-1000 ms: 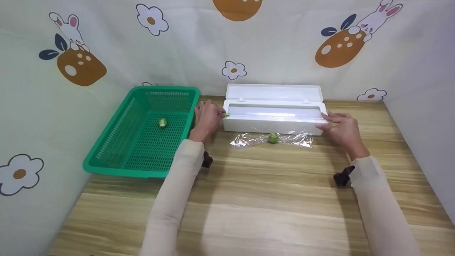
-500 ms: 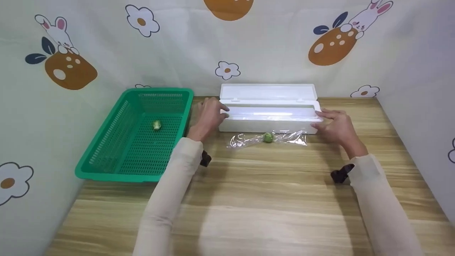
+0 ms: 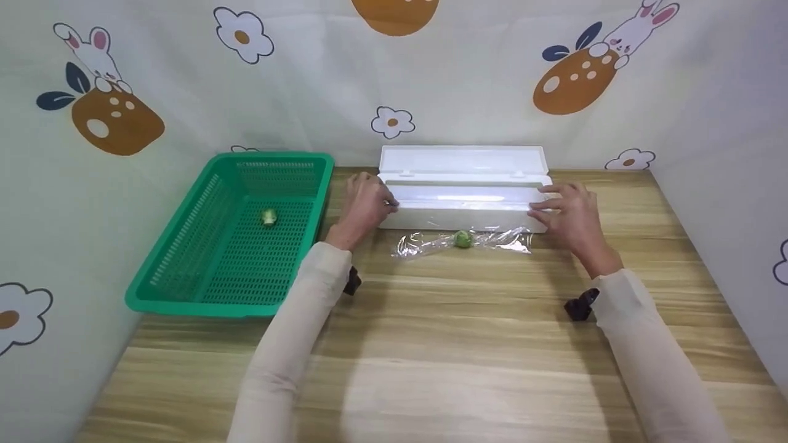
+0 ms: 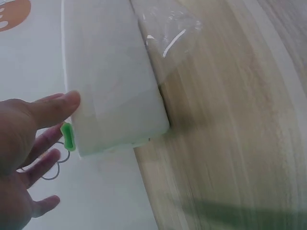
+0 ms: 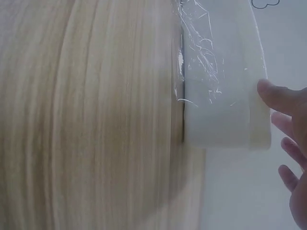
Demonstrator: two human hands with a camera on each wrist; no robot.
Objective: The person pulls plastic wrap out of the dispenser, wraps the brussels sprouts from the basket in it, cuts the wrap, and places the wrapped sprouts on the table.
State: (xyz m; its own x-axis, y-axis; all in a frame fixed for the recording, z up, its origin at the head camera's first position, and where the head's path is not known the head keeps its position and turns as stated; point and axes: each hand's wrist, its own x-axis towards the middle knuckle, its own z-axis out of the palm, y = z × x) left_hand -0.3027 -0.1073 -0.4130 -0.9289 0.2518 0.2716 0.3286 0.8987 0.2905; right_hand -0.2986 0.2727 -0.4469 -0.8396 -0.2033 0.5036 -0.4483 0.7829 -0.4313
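A white box-shaped cling film dispenser (image 3: pixel 458 219) stands with its lid tipped back at the rear of the table. Its roll of cling film (image 3: pixel 465 192) shows inside. My left hand (image 3: pixel 365 206) pinches with thumb and index finger at the film's edge on the left end. A green slider (image 4: pixel 68 137) sits beside those fingers. My right hand (image 3: pixel 572 215) has its thumb and fingertips at the same front edge on the right end; I cannot tell whether they grip the film. Before the dispenser lies a small green sprout-like vegetable (image 3: pixel 463 239) in clear film (image 3: pixel 508 240).
A green perforated basket (image 3: pixel 132 299) stands on the left, with another small green vegetable (image 3: pixel 268 217) inside. A patterned cloth (image 3: pixel 308 92) hangs close behind the dispenser. Wood-grain table (image 3: pixel 468 332) extends in front of both hands.
The left hand's thumb and fingers were at the green slider, then parted, and now come together at the film's edge. The right hand has moved slightly left along the dispenser's front edge.
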